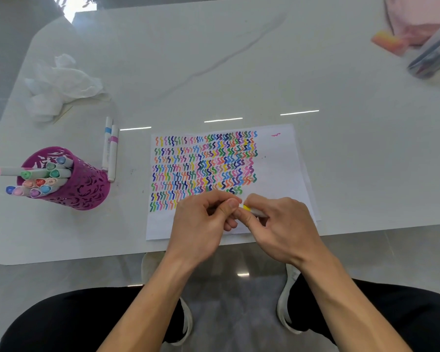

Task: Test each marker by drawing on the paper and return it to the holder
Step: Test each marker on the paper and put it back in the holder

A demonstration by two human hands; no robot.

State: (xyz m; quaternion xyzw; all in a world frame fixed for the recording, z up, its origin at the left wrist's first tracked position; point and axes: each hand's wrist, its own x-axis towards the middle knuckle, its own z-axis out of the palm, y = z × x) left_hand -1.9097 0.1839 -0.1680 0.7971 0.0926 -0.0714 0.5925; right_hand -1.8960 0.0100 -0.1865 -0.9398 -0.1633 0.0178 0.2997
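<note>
A white sheet of paper lies near the table's front edge, covered with rows of coloured squiggles. Over its lower part my two hands meet on one white marker with a yellow band. My right hand grips the barrel. My left hand pinches the marker's left end, which its fingers hide, so I cannot tell whether a cap is on. A purple cut-out holder stands at the left with several markers in it. Two white markers lie side by side on the table just right of the holder.
Crumpled white tissue lies at the back left of the white marble table. At the back right are a pink cloth, an orange block and a clear case of pens. The table's front edge runs just below the paper.
</note>
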